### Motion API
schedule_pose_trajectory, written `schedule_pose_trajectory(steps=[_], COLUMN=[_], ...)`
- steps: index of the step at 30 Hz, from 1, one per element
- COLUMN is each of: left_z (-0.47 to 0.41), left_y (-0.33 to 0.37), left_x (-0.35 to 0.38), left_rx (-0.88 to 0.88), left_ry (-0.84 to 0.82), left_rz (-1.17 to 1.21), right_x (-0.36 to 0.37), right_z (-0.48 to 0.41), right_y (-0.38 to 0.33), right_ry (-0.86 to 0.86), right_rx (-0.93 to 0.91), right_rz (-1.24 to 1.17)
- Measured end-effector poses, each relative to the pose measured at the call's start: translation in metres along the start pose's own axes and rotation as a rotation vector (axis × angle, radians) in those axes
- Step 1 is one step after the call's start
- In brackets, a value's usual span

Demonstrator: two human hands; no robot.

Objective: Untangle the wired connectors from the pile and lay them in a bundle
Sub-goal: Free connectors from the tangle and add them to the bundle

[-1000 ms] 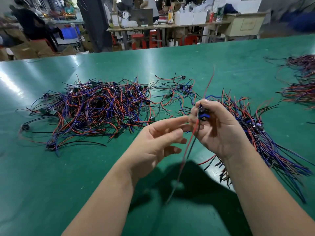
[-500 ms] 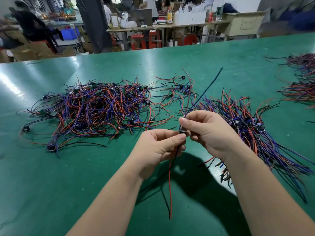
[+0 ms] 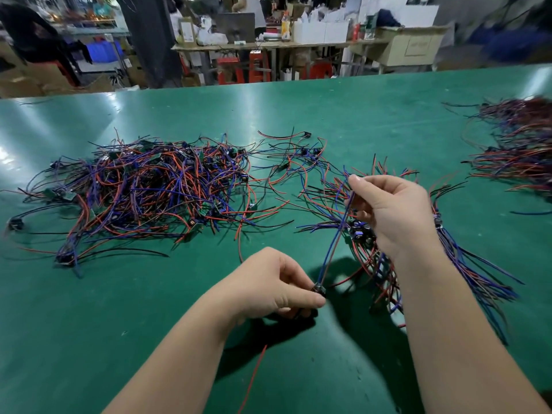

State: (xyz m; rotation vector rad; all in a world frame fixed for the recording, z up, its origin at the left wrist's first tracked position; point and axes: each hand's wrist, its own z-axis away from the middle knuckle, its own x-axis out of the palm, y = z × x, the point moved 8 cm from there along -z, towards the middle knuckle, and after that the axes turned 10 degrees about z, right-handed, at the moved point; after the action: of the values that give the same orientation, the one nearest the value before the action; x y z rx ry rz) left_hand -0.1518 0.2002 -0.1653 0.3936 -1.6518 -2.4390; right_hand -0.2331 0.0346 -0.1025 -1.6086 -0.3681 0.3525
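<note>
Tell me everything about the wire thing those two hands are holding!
The wired connector has a small black plug, pinched by the left hand. Thin blue and red wires run up, stretched fairly straight, to the right hand, which pinches them. Another red wire trails below. It is held above the green table.

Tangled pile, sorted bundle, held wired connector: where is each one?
tangled pile [image 3: 143, 192], head view, middle of the heap.
sorted bundle [image 3: 475, 264], head view, its loose wire tails.
wired connector [image 3: 319, 289], head view, black body pinched by the left hand [image 3: 268, 288].
</note>
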Motion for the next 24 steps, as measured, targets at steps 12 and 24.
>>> schedule_pose_trajectory(steps=[12,24], left_z=[0.004,0.003], left_y=[0.000,0.010], left_x=[-0.017,-0.037], left_rx=[-0.011,0.105], left_ry=[0.016,0.126], left_rz=[0.023,0.365], right_x=[0.007,-0.020], right_z=[0.003,0.004], right_y=[0.014,-0.021], right_ry=[-0.089,0.274], right_rx=[0.238,-0.304], right_rz=[-0.245,0.213])
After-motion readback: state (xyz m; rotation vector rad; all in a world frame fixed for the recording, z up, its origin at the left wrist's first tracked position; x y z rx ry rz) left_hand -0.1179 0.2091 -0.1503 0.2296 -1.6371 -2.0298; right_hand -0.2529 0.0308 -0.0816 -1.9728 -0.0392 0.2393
